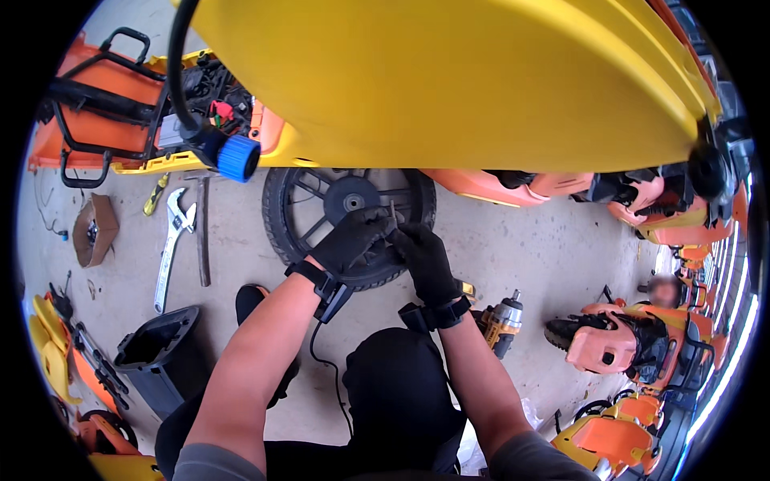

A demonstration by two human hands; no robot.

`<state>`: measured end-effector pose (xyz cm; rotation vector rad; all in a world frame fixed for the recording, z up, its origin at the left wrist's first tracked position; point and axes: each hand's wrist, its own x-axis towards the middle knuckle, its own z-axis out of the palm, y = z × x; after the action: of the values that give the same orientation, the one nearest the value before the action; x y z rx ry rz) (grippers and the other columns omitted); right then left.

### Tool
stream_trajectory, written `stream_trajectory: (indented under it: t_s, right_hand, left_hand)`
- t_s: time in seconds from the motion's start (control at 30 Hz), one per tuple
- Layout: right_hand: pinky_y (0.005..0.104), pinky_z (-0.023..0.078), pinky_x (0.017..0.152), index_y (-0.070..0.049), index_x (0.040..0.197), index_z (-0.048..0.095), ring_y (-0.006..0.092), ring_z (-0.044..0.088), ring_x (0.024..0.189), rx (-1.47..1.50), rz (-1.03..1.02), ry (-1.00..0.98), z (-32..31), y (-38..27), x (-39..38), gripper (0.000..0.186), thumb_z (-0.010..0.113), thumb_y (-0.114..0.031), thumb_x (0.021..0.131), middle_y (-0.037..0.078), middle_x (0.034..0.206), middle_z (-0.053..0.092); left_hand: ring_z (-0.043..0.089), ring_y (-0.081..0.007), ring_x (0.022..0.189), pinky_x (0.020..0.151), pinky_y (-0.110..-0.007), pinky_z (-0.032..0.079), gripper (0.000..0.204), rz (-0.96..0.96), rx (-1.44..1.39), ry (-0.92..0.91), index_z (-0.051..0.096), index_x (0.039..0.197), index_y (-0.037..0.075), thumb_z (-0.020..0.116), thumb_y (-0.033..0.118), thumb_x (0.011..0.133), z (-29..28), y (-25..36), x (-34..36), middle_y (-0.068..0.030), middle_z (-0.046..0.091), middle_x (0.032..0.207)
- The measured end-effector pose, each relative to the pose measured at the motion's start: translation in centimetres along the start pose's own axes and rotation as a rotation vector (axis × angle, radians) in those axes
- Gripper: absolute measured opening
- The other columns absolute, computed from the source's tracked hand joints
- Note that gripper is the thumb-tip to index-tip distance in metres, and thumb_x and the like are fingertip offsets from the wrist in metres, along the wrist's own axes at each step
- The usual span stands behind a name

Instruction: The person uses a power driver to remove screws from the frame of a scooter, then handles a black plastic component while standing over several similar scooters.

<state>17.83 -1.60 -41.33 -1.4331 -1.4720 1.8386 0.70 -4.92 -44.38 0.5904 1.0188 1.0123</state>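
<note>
One slim rod [393, 208], fore-and-aft, pointing away

A pale grey, concrete-like floor [513, 248] spreads across the space, its flat surface marked by small dark specks and scuffs. Along the right side, orange and yellow vehicles [618, 437] stand in the background, with bright white strips of light [731, 365] running beyond them.
</note>
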Motion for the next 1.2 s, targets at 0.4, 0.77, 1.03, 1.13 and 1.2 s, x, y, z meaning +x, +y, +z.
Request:
stream_trajectory:
  t_s: [0.4, 0.77, 1.03, 1.13, 1.2]
  right_hand:
    - [0.0251, 0.050, 0.059, 0.000, 0.100, 0.060, 0.0120, 0.057, 0.060, -0.534, 0.295, 0.462, -9.6, 16.1, -19.8, 0.042, 0.076, -0.035, 0.081, 0.003, 0.080, 0.059]
    - [0.0322, 0.046, 0.092, -0.006, 0.133, 0.048, 0.0173, 0.053, 0.111, -0.066, -0.283, 0.816, -12.5, 18.9, -12.5, 0.049, 0.067, -0.019, 0.090, 0.006, 0.123, 0.054]
    - [0.0288, 0.054, 0.073, -0.007, 0.109, 0.061, 0.0136, 0.064, 0.085, -0.169, -0.016, 0.321, -11.7, 2.0, -19.2, 0.026, 0.072, -0.010, 0.085, 0.002, 0.094, 0.064]
    - [0.0303, 0.053, 0.075, -0.009, 0.107, 0.065, 0.0145, 0.065, 0.083, -0.866, -0.183, 0.159, -10.9, -7.4, -23.4, 0.030, 0.077, -0.017, 0.080, 0.001, 0.093, 0.067]
    - [0.0313, 0.051, 0.074, -0.015, 0.112, 0.066, 0.0175, 0.065, 0.082, -1.033, -0.226, 0.101, -10.9, -8.7, -25.8, 0.037, 0.078, -0.027, 0.079, 0.000, 0.095, 0.068]
  left_hand:
    - [0.058, -0.0085, 0.078, 0.070, -0.022, 0.048, 0.024, -0.208, -0.264, -0.219, 0.059, 0.110, 0.005, 0.056, 0.026, 0.097, 6.4, 0.3, 1.0, -0.0013, 0.061, 0.088]
    - [0.045, -0.0058, 0.068, 0.062, -0.021, 0.043, 0.028, -0.378, 0.236, -0.513, 0.058, 0.118, -0.003, 0.050, 0.016, 0.099, 7.2, 2.3, -0.2, 0.0024, 0.051, 0.080]
    - [0.043, -0.0048, 0.062, 0.054, -0.021, 0.039, 0.025, -0.354, 0.286, -0.494, 0.060, 0.115, 0.001, 0.046, 0.016, 0.100, 7.7, 11.1, -6.8, 0.0023, 0.050, 0.078]
    - [0.043, -0.0047, 0.062, 0.054, -0.021, 0.038, 0.025, -0.319, 0.266, -0.431, 0.060, 0.116, 0.001, 0.047, 0.014, 0.100, 9.6, 16.4, -11.2, 0.0023, 0.048, 0.078]
    - [0.043, -0.0044, 0.063, 0.056, -0.021, 0.039, 0.024, -0.336, 0.215, -0.373, 0.060, 0.118, 0.002, 0.048, 0.011, 0.099, 9.6, 18.4, -13.6, 0.0019, 0.050, 0.079]
